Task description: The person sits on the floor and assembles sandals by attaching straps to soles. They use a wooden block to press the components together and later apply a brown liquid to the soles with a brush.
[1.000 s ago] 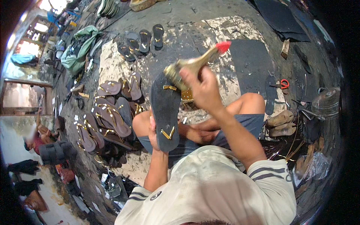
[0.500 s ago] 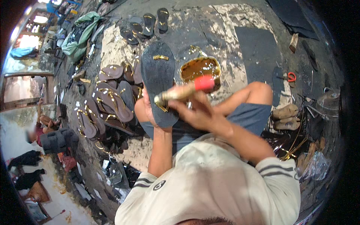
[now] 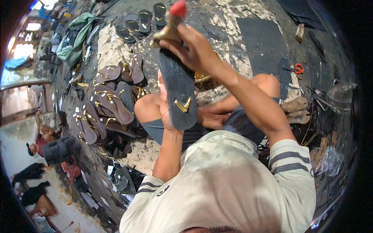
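Observation:
My left hand (image 3: 166, 106) grips a dark slipper sole (image 3: 176, 83) from behind and along its edge, holding it up before my lap. Gold strap ends form a V on the face turned to me, near its lower end. At the sole's top end, my right hand (image 3: 200, 48) is closed round a glue brush (image 3: 174, 29) with a red handle end. The brush's pale end points left, just above the sole; whether it touches is unclear. Behind my right forearm, a tub (image 3: 203, 80) of amber glue shows only in part.
Brown slippers with gold straps (image 3: 116, 105) lie heaped on my left. Several dark soles (image 3: 145, 21) stand at the far side. Red-handled scissors (image 3: 298, 68) and a dark sheet (image 3: 260, 46) lie to the right. Another person (image 3: 40, 145) sits at far left.
My right hand has swung the brush up from the sole's lower end to its top end. The sole has shifted slightly right and down, and my forearm now covers much of the tub.

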Demonstrator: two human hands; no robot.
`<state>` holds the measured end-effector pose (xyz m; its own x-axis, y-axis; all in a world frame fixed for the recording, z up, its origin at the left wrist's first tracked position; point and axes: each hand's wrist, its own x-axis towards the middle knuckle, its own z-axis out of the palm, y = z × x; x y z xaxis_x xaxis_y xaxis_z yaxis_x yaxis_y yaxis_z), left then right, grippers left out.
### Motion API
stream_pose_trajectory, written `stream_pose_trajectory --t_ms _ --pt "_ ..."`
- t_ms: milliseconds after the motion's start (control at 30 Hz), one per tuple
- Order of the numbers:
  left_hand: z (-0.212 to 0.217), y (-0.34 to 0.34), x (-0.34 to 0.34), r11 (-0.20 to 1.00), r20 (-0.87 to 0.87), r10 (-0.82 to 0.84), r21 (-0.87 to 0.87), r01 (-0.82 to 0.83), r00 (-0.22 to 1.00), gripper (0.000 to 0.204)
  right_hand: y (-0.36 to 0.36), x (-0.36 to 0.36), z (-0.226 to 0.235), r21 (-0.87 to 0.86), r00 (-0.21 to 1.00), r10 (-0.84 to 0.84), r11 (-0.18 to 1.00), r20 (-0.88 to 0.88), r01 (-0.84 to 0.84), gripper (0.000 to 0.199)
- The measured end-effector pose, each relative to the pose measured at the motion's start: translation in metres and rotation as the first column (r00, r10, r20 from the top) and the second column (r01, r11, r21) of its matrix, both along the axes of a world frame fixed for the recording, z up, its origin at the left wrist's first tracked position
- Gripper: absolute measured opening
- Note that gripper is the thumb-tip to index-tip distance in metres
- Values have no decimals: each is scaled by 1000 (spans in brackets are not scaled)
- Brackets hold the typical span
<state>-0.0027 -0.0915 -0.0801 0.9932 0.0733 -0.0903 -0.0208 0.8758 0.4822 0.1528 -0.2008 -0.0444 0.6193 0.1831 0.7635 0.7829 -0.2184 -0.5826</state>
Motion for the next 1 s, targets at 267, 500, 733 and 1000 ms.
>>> stream_pose_trajectory --t_ms 267,500,733,1000 --pt "-10 48 44 998 27 -15 64 14 1000 49 -12 -131 -21 41 812 502 857 -298 -514 21" --pt "-6 25 52 988 -60 9 -154 -18 998 48 1 -77 -20 85 965 235 970 -117 -226 25" --pt "-86 90 119 980 -39 -53 -191 45 998 63 -47 -81 17 164 967 142 981 -212 -109 24" --pt "-140 82 138 988 -617 137 143 -61 775 50 -107 -63 -34 311 708 -1 898 -706 310 34"
